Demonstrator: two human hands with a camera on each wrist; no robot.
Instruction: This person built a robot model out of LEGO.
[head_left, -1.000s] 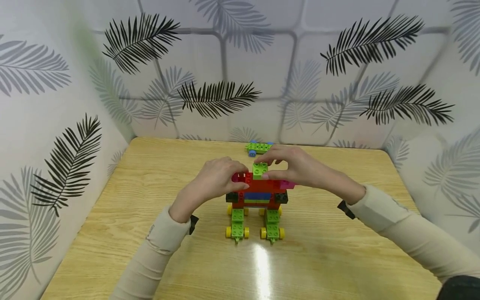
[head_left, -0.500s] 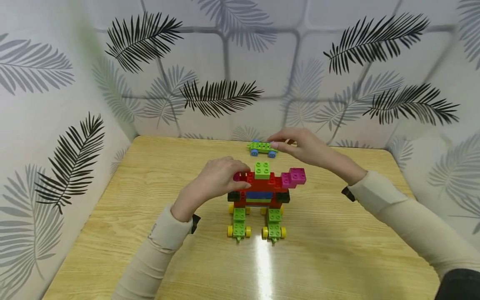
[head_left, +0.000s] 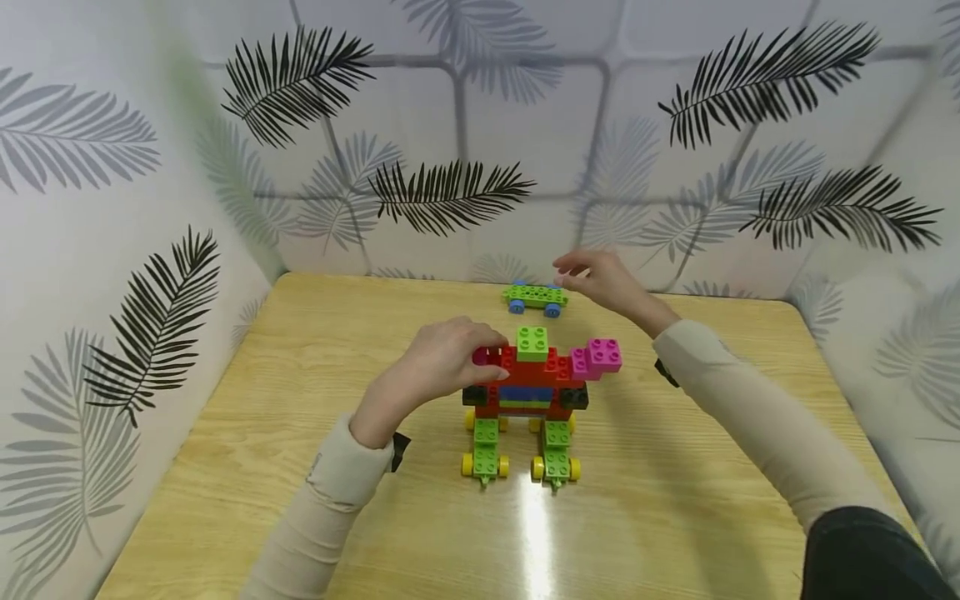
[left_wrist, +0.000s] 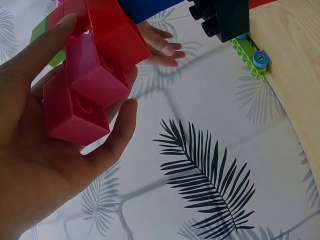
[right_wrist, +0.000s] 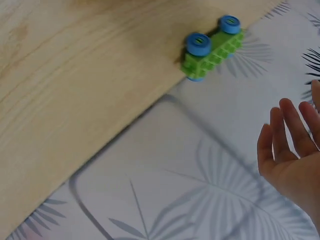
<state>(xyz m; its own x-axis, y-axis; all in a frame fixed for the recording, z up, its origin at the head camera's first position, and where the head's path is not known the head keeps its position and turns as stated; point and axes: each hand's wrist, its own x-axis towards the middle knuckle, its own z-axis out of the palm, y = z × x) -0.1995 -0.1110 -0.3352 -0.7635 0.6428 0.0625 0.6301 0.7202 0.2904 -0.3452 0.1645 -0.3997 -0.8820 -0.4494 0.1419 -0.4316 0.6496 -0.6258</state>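
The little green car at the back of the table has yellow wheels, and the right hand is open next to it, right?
Not quite. The little green car has blue wheels, not yellow; the right wrist view shows them clearly. The rest holds: it sits at the back of the table, and the right hand is open beside it, not touching it.

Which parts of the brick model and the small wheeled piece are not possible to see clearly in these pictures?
- Head view: the left hand covers the brick model's left end.
- Left wrist view: the model's pink bricks are cut off by the top edge.
- Head view: the green wheeled piece is too small for stud detail; whether the right hand touches it is unclear.
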